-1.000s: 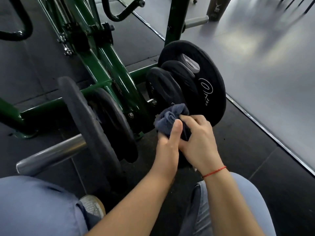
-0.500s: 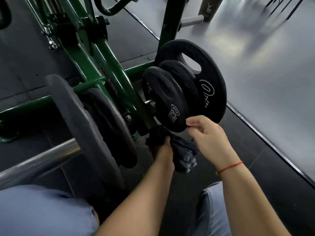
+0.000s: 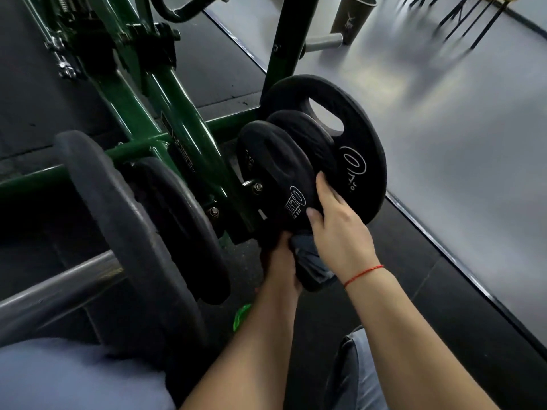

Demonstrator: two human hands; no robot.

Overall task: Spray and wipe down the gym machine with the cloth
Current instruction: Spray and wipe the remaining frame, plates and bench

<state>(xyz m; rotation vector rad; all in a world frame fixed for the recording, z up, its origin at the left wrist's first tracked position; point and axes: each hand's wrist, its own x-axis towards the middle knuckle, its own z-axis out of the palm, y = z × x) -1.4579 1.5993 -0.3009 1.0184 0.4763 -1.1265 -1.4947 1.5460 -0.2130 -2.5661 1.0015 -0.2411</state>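
Near, at 6 o'clock: L hand [image 3: 279, 261] grips the dark cloth [image 3: 312, 263], bunched just under the front plate [image 3: 272, 167]; its fingertips are hidden. R hand [image 3: 334, 223], red string [image 3: 363, 273] on the wrist, pinches that plate's lower edge at 5 o'clock, thumb on the face beside a white oval logo w/ lettering too blurred to read. Behind sit a mid plate [image 3: 307, 134] and a large plate [image 3: 359, 143] w/ its own white oval mark. The gym machine [image 3: 177, 113], green frame, runs off to 11 o'clock; a big plate [image 3: 118, 220] on a steel bar [image 3: 53, 294] sits at 9
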